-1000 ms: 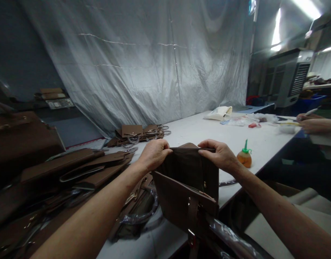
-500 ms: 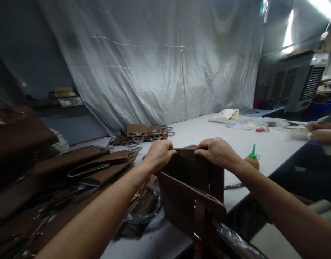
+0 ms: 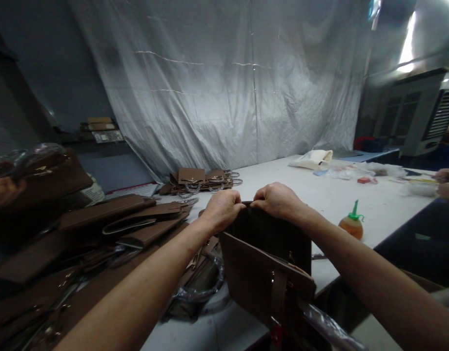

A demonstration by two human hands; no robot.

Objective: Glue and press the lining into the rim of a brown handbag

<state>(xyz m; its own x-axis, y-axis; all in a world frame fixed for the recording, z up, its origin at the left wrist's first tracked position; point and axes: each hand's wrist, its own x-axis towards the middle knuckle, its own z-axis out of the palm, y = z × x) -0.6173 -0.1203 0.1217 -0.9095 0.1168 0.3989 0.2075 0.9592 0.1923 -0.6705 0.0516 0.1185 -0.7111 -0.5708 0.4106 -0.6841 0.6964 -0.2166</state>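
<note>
A brown handbag [image 3: 261,278] stands with its mouth open toward me at the table's near edge, its dark lining showing. My left hand [image 3: 224,207] pinches the far top rim of the bag between thumb and fingers. Close beside it, my right hand [image 3: 277,202] grips the same rim, a small gap between the two thumbs. A strap with metal fittings runs down the near panel. From that panel a plastic-wrapped handle [image 3: 330,324] sticks out to the lower right.
Brown bags and bag parts [image 3: 111,243] lie heaped on the left, with a smaller stack [image 3: 198,180] at the back. A green-capped bottle [image 3: 352,225] stands right on the white table [image 3: 279,175]. Another person's hand [image 3: 7,191] holds a bag at far left; more hands [image 3: 447,183] appear far right.
My right hand has slid left along the rim, nearer my left hand. The view has shifted slightly left. At far left, the other person's hand and bag have come further into view.
</note>
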